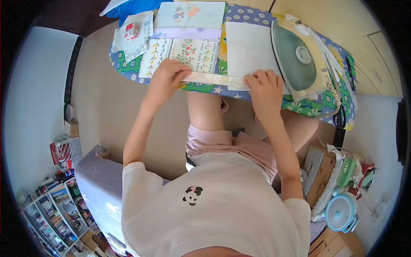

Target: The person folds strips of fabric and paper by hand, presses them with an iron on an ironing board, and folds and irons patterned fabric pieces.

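Observation:
A long, narrow pale fabric strip point(216, 79) stretches along the near edge of a patterned ironing board point(217, 89). Its left end is pinched between the thumb and fingers of my left hand point(168, 77). My right hand point(266, 88) grips the other end with bent fingers, partly covering it. Behind the strip lie a floral printed cloth point(188, 53) and a plain white sheet point(248, 49); I cannot tell whether the sheet is paper or cloth. An iron point(297, 60) with a green soleplate-shaped body and cream handle rests to the right of my right hand.
A small red-and-white box point(131, 31) sits on folded cloth at the board's left. Black scissors point(339, 118) and the iron's coiled cord point(332, 105) are at the right edge. Cabinets point(342, 21) stand behind. A light blue lidded pot point(341, 212) is at lower right.

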